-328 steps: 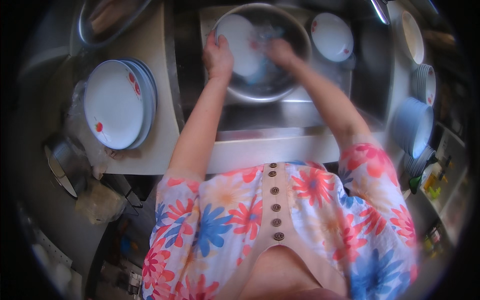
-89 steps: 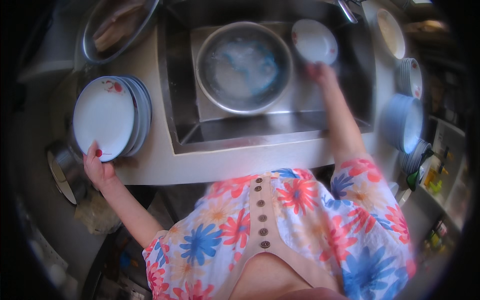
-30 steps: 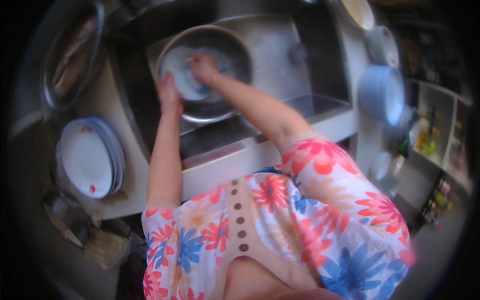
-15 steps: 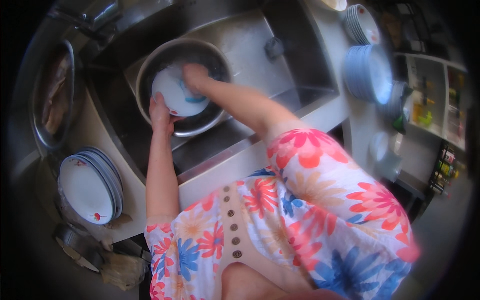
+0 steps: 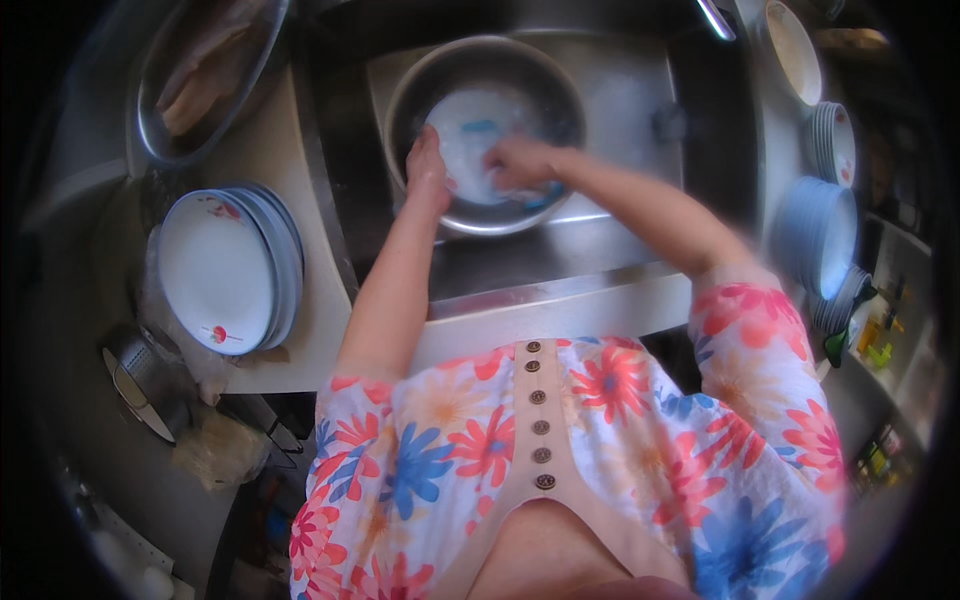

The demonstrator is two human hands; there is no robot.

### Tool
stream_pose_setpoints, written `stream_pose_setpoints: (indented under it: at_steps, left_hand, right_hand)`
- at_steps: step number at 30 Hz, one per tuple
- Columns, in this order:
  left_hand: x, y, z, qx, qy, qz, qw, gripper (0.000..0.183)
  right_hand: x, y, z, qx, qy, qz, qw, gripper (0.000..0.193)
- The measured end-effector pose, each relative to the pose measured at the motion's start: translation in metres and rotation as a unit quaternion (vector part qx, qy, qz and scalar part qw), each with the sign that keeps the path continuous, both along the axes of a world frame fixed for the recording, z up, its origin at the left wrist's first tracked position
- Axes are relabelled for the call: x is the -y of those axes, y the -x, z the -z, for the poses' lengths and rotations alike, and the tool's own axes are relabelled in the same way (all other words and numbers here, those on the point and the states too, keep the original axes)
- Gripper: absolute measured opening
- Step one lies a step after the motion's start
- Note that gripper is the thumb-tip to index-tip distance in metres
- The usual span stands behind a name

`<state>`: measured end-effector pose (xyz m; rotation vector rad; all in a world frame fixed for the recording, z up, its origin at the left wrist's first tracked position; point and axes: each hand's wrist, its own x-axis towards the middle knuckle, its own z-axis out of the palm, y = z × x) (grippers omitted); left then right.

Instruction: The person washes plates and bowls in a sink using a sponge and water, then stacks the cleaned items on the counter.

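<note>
A white plate [image 5: 458, 118] sits tilted inside a round metal basin [image 5: 490, 45]. My left hand [image 5: 428, 175] grips the plate's left rim, thumb and fingers closed around it. Over the plate's right part is my right hand [image 5: 520, 162], blurred by motion and curled onto a blue cloth-like piece [image 5: 540, 197], mostly hidden under the fingers. Another blue patch shows on the plate's upper face; whether it belongs to that piece cannot be made out.
The basin stands in a metal sink [image 5: 625, 130]. Stacked plates [image 5: 215, 270] rest on the left counter, below an oval metal tray [image 5: 150, 130]. Along the right counter stand a stack of light-blue dishes [image 5: 820, 235], smaller stacked dishes [image 5: 840, 145] and a pale bowl [image 5: 795, 55].
The view has swung, so the basin appears farther right. My right hand has moved from the plate's upper right toward its lower right. My left hand keeps its grip on the rim.
</note>
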<state>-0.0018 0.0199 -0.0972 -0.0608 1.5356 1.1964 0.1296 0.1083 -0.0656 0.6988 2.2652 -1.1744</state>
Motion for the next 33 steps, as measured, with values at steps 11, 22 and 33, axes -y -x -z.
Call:
stream_pose_setpoints:
  at_steps: [11, 22, 33]
  left_hand:
    - [0.002, -0.002, -0.005, 0.008, 0.056, 0.001, 0.998, 0.055]
    - [-0.007, -0.005, -0.017, -0.222, -0.024, 0.196, 0.955, 0.032]
    - [-0.025, 0.002, -0.087, -0.689, -0.166, 0.422, 0.566, 0.039]
  right_hand:
    - [0.012, 0.068, 0.029, -0.214, -0.138, 0.376, 0.891, 0.027]
    - [-0.002, -0.027, 0.009, 0.016, -0.270, -0.014, 0.963, 0.021]
    - [-0.037, -0.010, -0.028, -0.156, -0.205, 0.178, 0.950, 0.021]
